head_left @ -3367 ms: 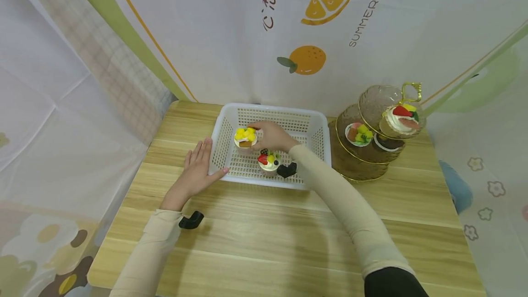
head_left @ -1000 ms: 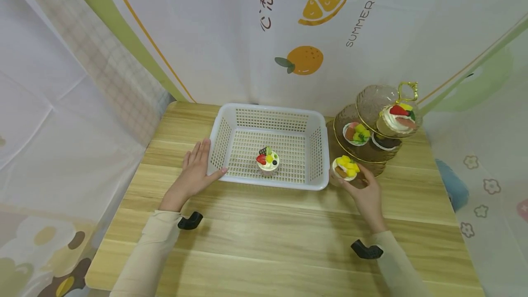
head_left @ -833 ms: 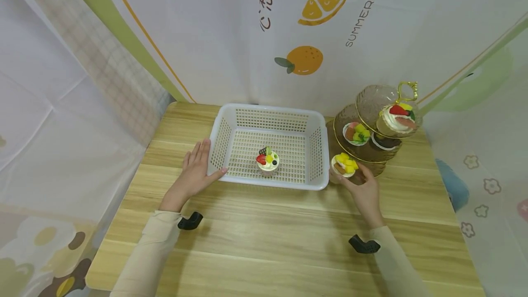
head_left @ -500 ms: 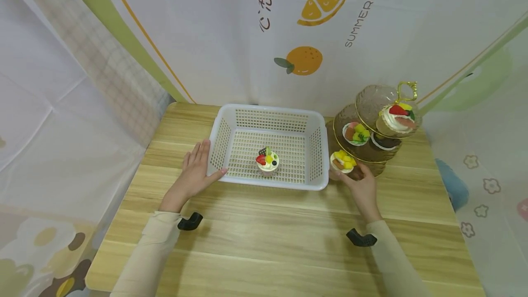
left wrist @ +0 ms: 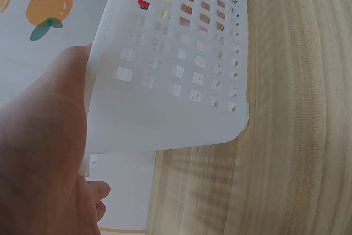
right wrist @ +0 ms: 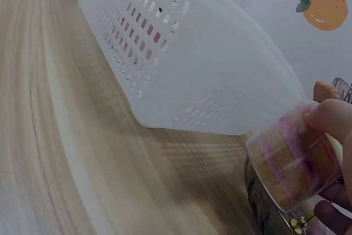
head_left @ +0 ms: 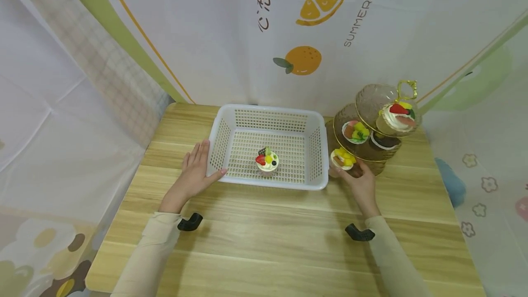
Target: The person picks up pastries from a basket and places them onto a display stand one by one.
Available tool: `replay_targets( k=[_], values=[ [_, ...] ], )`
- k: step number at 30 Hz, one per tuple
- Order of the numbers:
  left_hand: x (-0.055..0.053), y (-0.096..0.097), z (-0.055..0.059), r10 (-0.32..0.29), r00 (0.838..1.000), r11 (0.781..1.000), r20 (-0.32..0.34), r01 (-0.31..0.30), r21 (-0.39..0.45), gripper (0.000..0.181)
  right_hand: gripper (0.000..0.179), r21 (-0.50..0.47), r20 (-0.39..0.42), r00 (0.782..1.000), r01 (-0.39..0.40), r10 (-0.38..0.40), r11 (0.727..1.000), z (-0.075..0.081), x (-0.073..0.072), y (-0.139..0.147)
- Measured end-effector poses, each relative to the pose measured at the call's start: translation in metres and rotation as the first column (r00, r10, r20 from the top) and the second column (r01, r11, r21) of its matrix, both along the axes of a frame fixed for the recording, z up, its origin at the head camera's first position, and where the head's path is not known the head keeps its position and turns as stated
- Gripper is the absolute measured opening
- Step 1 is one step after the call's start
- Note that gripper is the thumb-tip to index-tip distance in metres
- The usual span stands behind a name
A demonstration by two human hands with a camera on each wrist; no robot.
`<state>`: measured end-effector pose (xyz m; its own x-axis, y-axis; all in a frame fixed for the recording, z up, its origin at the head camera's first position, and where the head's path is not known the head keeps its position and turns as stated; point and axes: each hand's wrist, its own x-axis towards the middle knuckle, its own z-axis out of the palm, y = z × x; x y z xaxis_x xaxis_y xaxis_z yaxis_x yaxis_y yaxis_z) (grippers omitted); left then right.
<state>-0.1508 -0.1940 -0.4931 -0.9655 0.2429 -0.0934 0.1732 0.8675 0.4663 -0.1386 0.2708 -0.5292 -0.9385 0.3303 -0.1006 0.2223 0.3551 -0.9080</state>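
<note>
My right hand point(head_left: 363, 189) grips a clear dessert cup point(head_left: 343, 158) topped with yellow fruit chunks. In the right wrist view, brown and pink layers show through the cup's wall point(right wrist: 291, 158). The cup is tilted close over the lowest tier of a three-tier gold-rimmed stand point(head_left: 373, 97), beside the white basket's right end. My left hand point(head_left: 193, 173) rests on the basket's rim point(head_left: 268, 183) at the front left corner, its fingers straight. Inside the basket sits another cup point(head_left: 267, 162), with strawberry and berries on cream.
On the stand's middle tier sit a mixed-fruit cup point(head_left: 355, 132) and a dark-topped cup point(head_left: 384, 141). A cream cake with strawberry point(head_left: 397, 117) occupies the top tier. A gold handle point(head_left: 407, 88) rises above it. Behind the wooden table point(head_left: 264, 237) hangs a printed curtain point(head_left: 231, 35).
My right hand has carried the yellow-fruit cup out of the basket and rightward to the stand, then edged slightly forward over the last second. My left hand has stayed at the basket's corner.
</note>
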Motion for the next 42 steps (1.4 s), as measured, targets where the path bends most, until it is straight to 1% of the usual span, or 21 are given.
replay_targets(
  k=[6,10,13,16,19,25,31,33,38,42],
  values=[
    [0.0,-0.001,-0.001,-0.001,1.0,1.0,0.002,0.001,0.003,0.102,0.075,0.002,-0.01,1.0,0.013,-0.013,1.0,0.0,-0.001,0.0],
    [0.0,-0.001,-0.001,0.0,1.0,1.0,0.002,0.0,0.003,0.102,0.077,0.052,-0.005,1.0,0.022,-0.022,0.998,0.001,-0.003,0.001],
    [-0.001,0.0,-0.001,0.001,1.0,1.0,0.005,-0.001,-0.011,0.103,0.068,0.092,0.008,0.999,0.036,-0.037,0.995,0.001,-0.005,0.002],
    [-0.001,0.0,-0.002,-0.006,1.0,1.0,0.006,0.006,-0.022,0.104,0.059,0.103,0.02,0.998,0.058,-0.06,0.993,-0.002,-0.007,0.005],
    [-0.001,0.001,-0.002,-0.004,1.0,1.0,0.01,0.004,-0.027,0.104,0.056,0.104,0.009,0.997,0.077,-0.079,0.992,-0.006,-0.011,0.007],
    [-0.001,0.0,-0.002,-0.001,1.0,1.0,0.004,0.001,-0.017,0.105,0.055,0.085,-0.062,0.991,0.122,-0.117,0.989,-0.011,-0.018,0.007],
    [-0.001,-0.001,-0.003,0.003,1.0,1.0,0.001,-0.002,-0.006,0.103,0.065,0.102,-0.162,0.976,0.162,-0.144,0.981,-0.014,-0.026,0.0],
    [0.0,-0.001,-0.002,0.003,1.0,1.0,0.003,-0.003,0.0,0.103,0.067,0.09,-0.191,0.97,0.17,-0.151,0.981,-0.015,-0.029,-0.002],
    [0.0,0.0,-0.001,0.001,1.0,1.0,0.013,-0.001,-0.003,0.103,0.073,0.049,-0.238,0.958,0.178,-0.162,0.983,-0.017,-0.036,-0.006],
    [-0.001,0.001,0.0,0.003,1.0,1.0,0.014,-0.003,-0.014,0.104,0.076,0.042,-0.237,0.957,0.181,-0.166,0.983,-0.018,-0.038,-0.01]
  ],
)
